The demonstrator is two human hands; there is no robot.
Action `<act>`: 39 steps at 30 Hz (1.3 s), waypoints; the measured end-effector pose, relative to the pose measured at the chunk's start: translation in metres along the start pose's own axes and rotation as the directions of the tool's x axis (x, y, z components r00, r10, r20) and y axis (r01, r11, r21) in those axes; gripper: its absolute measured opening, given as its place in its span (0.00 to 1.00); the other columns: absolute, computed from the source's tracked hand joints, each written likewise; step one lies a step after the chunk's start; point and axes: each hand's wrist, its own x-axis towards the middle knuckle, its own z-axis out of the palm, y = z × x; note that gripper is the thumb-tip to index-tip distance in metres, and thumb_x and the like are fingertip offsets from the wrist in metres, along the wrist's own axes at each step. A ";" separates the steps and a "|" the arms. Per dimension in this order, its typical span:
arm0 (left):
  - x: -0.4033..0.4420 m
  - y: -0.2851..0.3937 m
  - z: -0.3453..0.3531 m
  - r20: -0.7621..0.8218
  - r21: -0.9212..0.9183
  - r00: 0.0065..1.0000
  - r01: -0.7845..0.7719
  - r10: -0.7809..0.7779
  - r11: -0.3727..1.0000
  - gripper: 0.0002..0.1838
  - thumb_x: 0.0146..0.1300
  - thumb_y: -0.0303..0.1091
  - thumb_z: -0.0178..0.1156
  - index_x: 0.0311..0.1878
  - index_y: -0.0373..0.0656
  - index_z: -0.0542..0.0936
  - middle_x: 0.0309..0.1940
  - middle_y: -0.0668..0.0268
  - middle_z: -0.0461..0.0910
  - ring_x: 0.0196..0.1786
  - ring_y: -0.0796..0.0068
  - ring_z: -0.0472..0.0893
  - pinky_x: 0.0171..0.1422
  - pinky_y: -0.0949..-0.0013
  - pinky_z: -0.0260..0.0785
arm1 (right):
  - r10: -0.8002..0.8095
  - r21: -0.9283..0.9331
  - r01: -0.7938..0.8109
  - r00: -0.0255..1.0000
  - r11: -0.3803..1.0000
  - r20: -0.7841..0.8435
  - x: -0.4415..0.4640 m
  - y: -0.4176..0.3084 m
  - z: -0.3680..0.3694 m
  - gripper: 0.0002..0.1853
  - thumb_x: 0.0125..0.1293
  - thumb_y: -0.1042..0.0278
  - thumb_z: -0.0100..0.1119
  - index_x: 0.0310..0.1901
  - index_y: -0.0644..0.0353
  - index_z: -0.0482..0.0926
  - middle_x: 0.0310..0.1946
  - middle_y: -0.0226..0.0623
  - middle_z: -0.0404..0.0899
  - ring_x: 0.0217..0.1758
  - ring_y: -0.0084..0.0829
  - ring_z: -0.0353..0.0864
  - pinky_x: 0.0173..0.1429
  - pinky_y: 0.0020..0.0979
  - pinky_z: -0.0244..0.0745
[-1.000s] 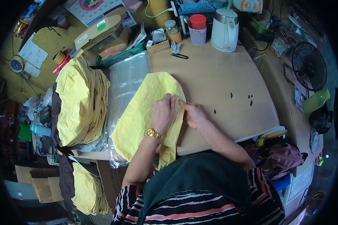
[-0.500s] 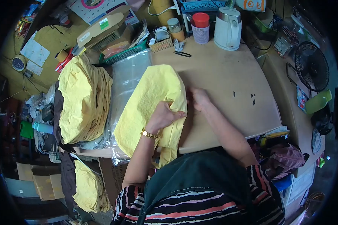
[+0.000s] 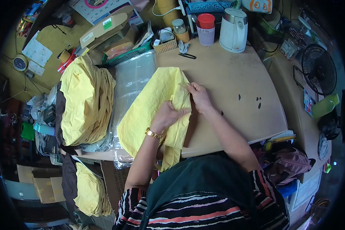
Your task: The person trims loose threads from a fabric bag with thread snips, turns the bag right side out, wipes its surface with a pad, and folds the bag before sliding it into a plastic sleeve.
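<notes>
A crinkled yellow cloth piece [image 3: 147, 103] lies partly folded on the table, its lower end hanging over the front edge. My left hand [image 3: 166, 117], with a gold watch at the wrist, grips the cloth near its middle; the thumb points right and some fingertips are hidden in the folds. At the upper right edge, my right hand [image 3: 198, 96] pinches the cloth between thumb and fingers. Clear plastic sheets [image 3: 133, 73] lie partly under the cloth. To the left rests a thick pile of similar yellow pieces [image 3: 82, 103] with dark fabric beneath.
Small black snippers [image 3: 187, 56] lie towards the back of the table [image 3: 226, 84]. Behind stand a white kettle [image 3: 233, 32], a red-topped cup [image 3: 206, 28] and a green basket [image 3: 128, 55]. A black fan [image 3: 319, 69] and green bottle [image 3: 326, 105] are at right.
My right hand has come up from behind the cloth's right edge and now pinches that edge higher up. The edge is folded over more; my left hand has barely moved.
</notes>
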 end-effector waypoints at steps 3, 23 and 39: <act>0.019 -0.019 0.005 -0.212 0.126 0.977 0.000 0.027 0.992 0.25 0.66 0.49 0.61 0.28 0.32 0.80 0.17 0.59 0.78 0.22 0.70 0.78 0.30 0.63 0.70 | 0.342 0.002 -0.346 0.926 0.938 -0.161 -0.009 -0.014 -0.009 0.15 0.69 0.55 0.59 0.34 0.60 0.78 0.29 0.28 0.77 0.31 0.19 0.73 0.35 0.26 0.69; 0.043 0.039 -0.039 -0.348 -0.588 0.937 -0.256 0.046 0.767 0.22 0.75 0.46 0.46 0.47 0.36 0.81 0.37 0.64 0.84 0.42 0.71 0.83 0.50 0.68 0.74 | 0.257 0.141 -0.428 0.742 0.893 0.619 -0.127 -0.039 0.014 0.20 0.67 0.67 0.62 0.56 0.68 0.73 0.41 0.44 0.83 0.38 0.35 0.85 0.47 0.37 0.82; -0.059 0.005 -0.048 -0.154 -0.979 0.988 -0.148 -0.032 0.138 0.22 0.62 0.28 0.50 0.57 0.23 0.69 0.62 0.42 0.69 0.66 0.52 0.70 0.74 0.53 0.59 | -0.335 -0.728 0.378 0.918 0.573 0.213 0.020 -0.205 -0.137 0.17 0.73 0.68 0.51 0.60 0.62 0.70 0.43 0.36 0.79 0.43 0.25 0.83 0.52 0.27 0.77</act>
